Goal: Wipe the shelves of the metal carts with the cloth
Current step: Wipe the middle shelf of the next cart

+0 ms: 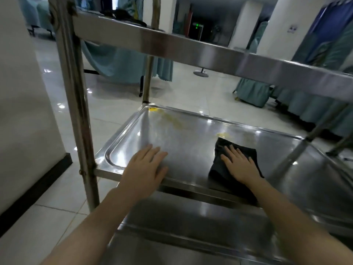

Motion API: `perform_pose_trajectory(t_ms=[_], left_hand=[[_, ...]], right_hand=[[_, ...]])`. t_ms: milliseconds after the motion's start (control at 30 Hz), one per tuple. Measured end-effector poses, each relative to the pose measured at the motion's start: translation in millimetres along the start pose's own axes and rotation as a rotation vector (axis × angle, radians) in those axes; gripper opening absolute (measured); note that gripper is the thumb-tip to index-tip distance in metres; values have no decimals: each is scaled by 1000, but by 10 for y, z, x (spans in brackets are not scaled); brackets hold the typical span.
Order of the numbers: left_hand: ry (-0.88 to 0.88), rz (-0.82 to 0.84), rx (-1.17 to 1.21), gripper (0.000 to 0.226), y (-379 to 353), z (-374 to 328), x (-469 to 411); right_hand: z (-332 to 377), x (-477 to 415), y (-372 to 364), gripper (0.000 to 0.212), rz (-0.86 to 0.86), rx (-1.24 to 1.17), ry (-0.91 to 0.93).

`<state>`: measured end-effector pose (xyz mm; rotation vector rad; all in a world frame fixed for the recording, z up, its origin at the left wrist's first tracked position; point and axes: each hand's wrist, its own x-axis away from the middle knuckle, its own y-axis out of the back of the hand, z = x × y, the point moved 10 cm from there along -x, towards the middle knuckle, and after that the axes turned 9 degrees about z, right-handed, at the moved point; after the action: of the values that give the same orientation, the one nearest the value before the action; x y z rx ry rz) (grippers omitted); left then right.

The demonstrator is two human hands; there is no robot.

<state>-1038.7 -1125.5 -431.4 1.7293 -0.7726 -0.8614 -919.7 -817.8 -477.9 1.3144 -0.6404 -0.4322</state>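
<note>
A steel cart fills the view, and its middle shelf point(172, 131) is a shiny tray with yellowish smears near its far edge. A dark folded cloth point(219, 165) lies on the shelf's right half. My right hand point(238, 163) presses flat on the cloth with straight fingers. My left hand point(146, 165) rests flat on the bare metal near the shelf's front edge, fingers straight. The top shelf point(172, 41) crosses above the hands, and the bottom shelf point(191, 226) shows beneath my forearms.
The cart's left front post point(76, 102) stands beside a white wall with a black baseboard point(34, 192). Tables draped in teal cloth point(254, 92) stand on the glossy tiled floor behind the cart. Something dark lies on the top shelf at the back.
</note>
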Motion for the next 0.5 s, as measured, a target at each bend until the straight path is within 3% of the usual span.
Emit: perform_pose_trajectory(t_ms=[67, 133, 367, 500], left_hand=[[20, -1, -60, 63, -95, -16, -41], [31, -4, -110, 63, -112, 9, -32], [92, 53, -112, 74, -136, 61, -74], [95, 14, -24, 74, -101, -108, -264]], right_hand=[[-341, 81, 34, 59, -14, -6, -90], [-196, 39, 55, 58, -28, -23, -84], [1909, -101, -160, 60, 13, 8, 425], [1498, -83, -53, 53, -5, -9, 448]])
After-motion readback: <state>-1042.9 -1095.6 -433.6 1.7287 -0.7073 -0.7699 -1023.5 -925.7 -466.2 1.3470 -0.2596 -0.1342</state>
